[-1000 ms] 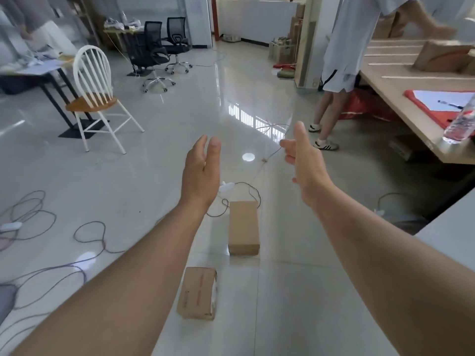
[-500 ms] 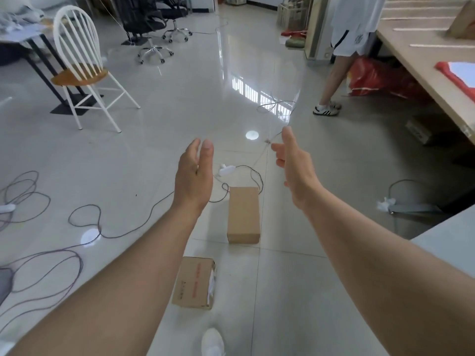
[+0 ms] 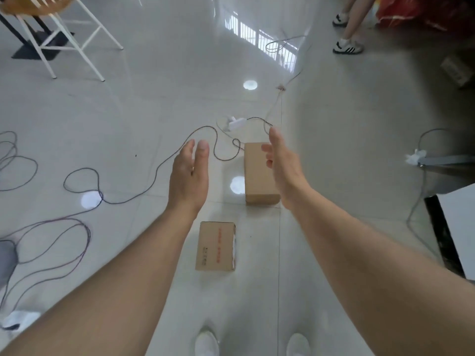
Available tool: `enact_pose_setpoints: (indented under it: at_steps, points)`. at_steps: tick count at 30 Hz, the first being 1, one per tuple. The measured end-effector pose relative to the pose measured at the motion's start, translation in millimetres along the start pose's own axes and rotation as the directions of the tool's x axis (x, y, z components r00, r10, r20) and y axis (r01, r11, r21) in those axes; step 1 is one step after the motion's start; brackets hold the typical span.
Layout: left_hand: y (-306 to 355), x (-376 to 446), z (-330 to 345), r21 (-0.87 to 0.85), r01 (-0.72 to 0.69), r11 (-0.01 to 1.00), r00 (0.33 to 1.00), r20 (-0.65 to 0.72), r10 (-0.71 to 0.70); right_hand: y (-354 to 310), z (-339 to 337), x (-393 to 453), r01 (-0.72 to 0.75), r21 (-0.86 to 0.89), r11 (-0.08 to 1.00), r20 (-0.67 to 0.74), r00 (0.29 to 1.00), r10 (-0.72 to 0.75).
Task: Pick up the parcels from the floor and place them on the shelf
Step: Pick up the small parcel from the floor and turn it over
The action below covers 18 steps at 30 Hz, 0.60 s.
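Observation:
Two brown cardboard parcels lie on the glossy white tiled floor. The nearer parcel [image 3: 216,246] carries red print and sits between my forearms. The farther plain parcel [image 3: 257,173] lies beyond it, slightly right. My left hand [image 3: 189,176] hovers open, palm inward, to the left of the farther parcel. My right hand [image 3: 282,163] hovers open above that parcel's right edge, partly covering it. Neither hand touches a parcel. No shelf is in view.
Dark cables [image 3: 84,186] loop over the floor at left and run to a white plug [image 3: 235,123]. A white chair [image 3: 64,34] stands at top left. Another person's legs and sneakers [image 3: 347,46] are at top right. A white furniture edge [image 3: 457,227] juts in at right.
My view has tilted down toward the floor, and both open hands have come lower and nearer the farther parcel. My own shoes now show at the bottom edge.

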<state>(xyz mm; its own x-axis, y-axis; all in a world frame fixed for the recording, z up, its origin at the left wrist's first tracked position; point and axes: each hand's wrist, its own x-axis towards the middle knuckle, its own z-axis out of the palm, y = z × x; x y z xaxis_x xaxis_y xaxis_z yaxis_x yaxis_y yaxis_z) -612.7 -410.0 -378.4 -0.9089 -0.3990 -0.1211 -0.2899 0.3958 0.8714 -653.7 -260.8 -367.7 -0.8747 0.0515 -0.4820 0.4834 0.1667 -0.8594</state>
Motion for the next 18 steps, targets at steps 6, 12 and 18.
enact_pose_setpoints:
  at_steps: [6,12,18]
  points:
    - [-94.3,23.4,-14.9,0.035,0.058,0.998,0.995,0.077,-0.061,64.0,67.2,23.5,-0.112,0.015,0.994,-0.007,0.994,0.113]
    - [-190.2,37.1,0.5,0.056,0.142,0.988,0.984,0.099,-0.147,141.6,107.0,61.8,-0.218,0.030,0.976,-0.018,0.976,0.218]
    - [-297.1,42.8,39.7,0.059,0.221,0.973,0.968,0.111,-0.227,232.7,142.6,110.4,-0.260,0.003,0.966,0.009,0.966,0.260]
